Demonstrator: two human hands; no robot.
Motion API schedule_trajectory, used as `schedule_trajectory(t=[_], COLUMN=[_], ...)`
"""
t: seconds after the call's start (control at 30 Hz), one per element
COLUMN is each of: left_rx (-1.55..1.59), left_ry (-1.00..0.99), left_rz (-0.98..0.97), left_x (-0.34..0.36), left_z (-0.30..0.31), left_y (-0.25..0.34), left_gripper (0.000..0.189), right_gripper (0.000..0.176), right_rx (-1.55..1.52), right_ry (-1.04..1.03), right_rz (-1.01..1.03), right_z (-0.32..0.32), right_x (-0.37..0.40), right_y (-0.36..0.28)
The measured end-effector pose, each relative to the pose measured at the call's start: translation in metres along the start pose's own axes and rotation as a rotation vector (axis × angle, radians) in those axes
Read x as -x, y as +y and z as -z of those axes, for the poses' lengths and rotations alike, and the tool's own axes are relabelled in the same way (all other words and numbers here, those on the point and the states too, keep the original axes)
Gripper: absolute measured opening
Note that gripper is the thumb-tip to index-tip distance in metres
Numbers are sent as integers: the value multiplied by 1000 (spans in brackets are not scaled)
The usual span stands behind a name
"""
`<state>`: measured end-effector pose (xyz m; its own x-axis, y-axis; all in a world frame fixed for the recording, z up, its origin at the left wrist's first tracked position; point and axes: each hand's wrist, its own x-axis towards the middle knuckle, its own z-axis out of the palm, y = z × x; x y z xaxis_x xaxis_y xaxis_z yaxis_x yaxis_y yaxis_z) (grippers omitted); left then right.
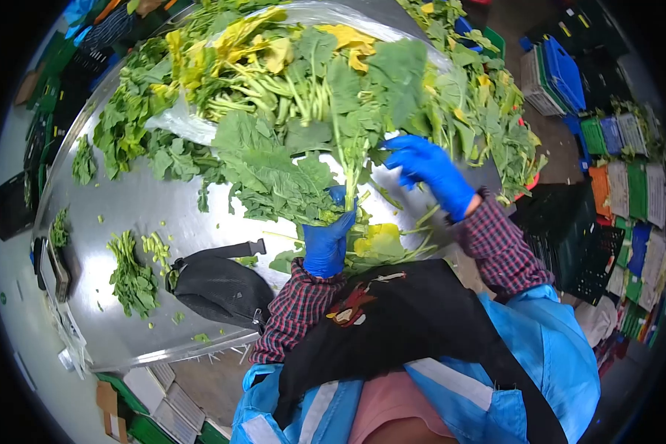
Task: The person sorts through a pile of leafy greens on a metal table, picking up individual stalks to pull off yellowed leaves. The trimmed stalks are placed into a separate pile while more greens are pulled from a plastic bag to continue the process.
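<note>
My left hand [324, 248], in a blue glove, is closed round the lower stems of an upright bunch of leafy greens [353, 152]. Its broad green leaves fan out away from me. Just right of the bunch, my gloved right hand [433, 172] is raised with its fingers apart and nothing visible in them. Loose greens [263, 166] lie left of the held stems. Below my hands is a yellowed leaf [377, 240] among cut stalks. A large heap of green and yellow leaves [274, 81] rests on clear plastic at the back.
The metal table [89, 259] carries a black waist bag [222, 288] at front left. Beside it are a small bundle of greens [133, 277] and chopped stem pieces [155, 248]. More greens [496, 126] hang over the right edge. Stacked crates [629, 192] stand farther right.
</note>
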<state>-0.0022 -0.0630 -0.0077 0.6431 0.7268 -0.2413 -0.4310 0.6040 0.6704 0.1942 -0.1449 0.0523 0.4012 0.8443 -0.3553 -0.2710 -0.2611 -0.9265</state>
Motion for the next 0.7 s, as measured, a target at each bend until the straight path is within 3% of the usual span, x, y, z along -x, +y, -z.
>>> schedule_trajectory(t=[0.13, 0.27, 0.4, 0.47, 0.5, 0.53, 0.63, 0.67, 0.7], left_rx=[-36, -8, 134, 177, 217, 257, 283, 294, 345], left_ry=[-47, -38, 40, 50, 47, 41, 85, 107, 34], left_rz=[59, 124, 150, 95, 103, 111, 105, 102, 59], left_x=[1, 0, -1, -2, -3, -5, -12, -15, -23], left_z=[-8, -10, -6, -5, -5, -6, -9, -8, 9], left_y=[4, 10, 3, 2, 3, 4, 12, 15, 5], left_gripper=[41, 48, 47, 48, 49, 50, 41, 37, 36], right_gripper=[15, 15, 20, 17, 15, 15, 12, 12, 12], right_rx=[-24, -66, 33, -189, 534, 535, 130, 327, 326], right_ry=[-22, -68, 32, 118, 84, 77, -47, -69, -76], right_rz=[65, 46, 180, 352, 609, 608, 313, 405, 405], right_z=[-44, -56, -68, -75, -63, -61, -68, -61, -45], right_x=[-13, -16, -16, -12, -8, -6, 22, 27, 27], right_y=[3, 7, 21, 24, 23, 26, 30, 33, 33])
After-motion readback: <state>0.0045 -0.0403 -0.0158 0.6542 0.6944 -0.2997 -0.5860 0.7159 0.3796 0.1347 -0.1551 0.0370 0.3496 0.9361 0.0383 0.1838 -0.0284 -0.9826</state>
